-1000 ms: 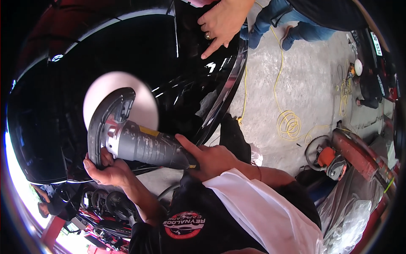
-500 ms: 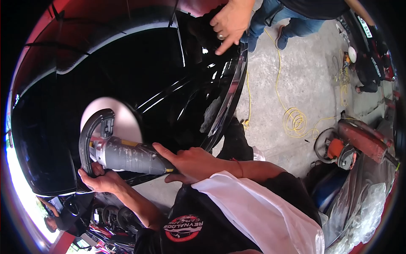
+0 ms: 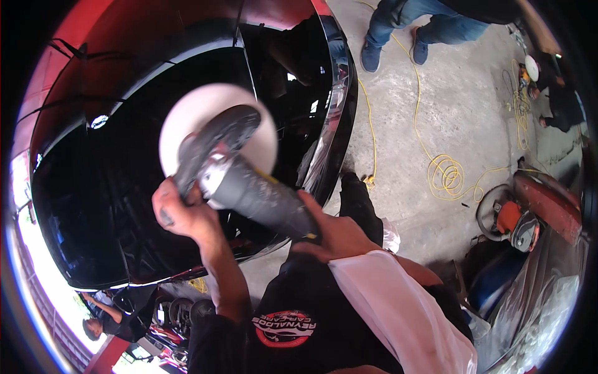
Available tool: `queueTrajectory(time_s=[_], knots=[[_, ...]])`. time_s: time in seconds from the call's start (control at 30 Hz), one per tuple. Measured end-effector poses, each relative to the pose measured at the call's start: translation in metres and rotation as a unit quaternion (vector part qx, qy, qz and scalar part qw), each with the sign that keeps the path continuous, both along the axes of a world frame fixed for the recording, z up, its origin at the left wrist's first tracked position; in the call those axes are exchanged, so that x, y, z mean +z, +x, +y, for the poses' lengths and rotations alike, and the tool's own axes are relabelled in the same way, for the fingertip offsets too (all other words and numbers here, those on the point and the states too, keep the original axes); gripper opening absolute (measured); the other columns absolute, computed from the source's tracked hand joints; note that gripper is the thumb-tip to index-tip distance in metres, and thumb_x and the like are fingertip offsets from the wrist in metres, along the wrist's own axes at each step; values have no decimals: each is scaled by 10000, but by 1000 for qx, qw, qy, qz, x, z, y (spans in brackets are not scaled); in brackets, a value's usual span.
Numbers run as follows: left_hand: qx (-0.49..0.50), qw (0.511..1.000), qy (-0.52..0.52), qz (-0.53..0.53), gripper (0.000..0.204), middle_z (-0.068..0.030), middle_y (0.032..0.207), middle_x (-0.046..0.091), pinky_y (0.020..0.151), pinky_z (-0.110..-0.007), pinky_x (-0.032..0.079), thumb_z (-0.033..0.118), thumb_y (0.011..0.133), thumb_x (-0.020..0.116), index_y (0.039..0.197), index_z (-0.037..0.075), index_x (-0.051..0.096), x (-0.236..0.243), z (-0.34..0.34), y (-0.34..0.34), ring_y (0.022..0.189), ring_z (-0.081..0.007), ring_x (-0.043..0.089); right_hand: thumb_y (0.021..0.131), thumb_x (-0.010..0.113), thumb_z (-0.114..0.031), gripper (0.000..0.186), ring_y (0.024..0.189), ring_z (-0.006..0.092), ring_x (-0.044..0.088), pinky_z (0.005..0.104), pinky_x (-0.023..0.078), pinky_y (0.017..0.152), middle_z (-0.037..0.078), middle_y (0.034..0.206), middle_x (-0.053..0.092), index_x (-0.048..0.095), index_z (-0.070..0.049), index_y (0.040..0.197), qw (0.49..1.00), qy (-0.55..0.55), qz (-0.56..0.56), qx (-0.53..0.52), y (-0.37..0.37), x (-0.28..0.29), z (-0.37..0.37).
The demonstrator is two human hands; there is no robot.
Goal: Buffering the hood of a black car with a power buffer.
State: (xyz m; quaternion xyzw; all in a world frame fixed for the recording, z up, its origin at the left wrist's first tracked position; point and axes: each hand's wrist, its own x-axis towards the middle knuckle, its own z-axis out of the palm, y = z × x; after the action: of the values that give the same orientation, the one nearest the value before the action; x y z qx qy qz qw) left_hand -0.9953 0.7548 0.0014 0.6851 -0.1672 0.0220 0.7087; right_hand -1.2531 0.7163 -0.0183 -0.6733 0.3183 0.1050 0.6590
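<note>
A grey and black car polisher (image 3: 261,196) with a round pale pad (image 3: 180,128) is over the glossy black car hood (image 3: 112,193). The pad's outline is blurred; I cannot tell whether it touches the paint. My left hand (image 3: 184,209) wraps round the lower end of the black bow handle (image 3: 221,134) near the tool's head. My right hand (image 3: 339,235) grips the rear of the polisher's body, thumb and fingers on either side. A white cloth (image 3: 398,305) hangs over my right arm and chest.
On the right, a yellow cord (image 3: 445,177) lies coiled on the concrete floor (image 3: 398,131). Beyond the car's edge stands a person in jeans (image 3: 398,25). An orange machine (image 3: 514,221) and plastic sheeting (image 3: 529,311) sit at right. Other people are at far right and lower left.
The polisher has moved right and up in the picture, tilting, and its pad looks larger. Both my hands moved with it. The other person's pointing hand has left the hood area.
</note>
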Motion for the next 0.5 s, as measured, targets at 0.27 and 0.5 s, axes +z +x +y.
queueTrajectory(time_s=[0.27, 0.5], knots=[[-293, 952, 82, -34, 67, -65, 798, 713, 693, -272, 554, 5, 850, 739, 905, -23, 715, -32, -102, -109, 738, -113, 670, 821, 833, -266, 1058, 1141, 370, 659, 399, 476, 999, 219, 1167, 682, 126, -104, 1591, 958, 67, -41, -276, -76, -73, 17], [-382, 918, 102, 20, 172, -55, 770, 706, 667, -274, 536, 131, 783, 825, 819, 8, 709, -83, -169, -166, 720, -105, 667, 865, 779, -232, 933, 890, 187, 643, 325, 530, 788, 115, 1108, 619, 196, -76, 1576, 862, 200, -56, -463, -99, -103, 33]])
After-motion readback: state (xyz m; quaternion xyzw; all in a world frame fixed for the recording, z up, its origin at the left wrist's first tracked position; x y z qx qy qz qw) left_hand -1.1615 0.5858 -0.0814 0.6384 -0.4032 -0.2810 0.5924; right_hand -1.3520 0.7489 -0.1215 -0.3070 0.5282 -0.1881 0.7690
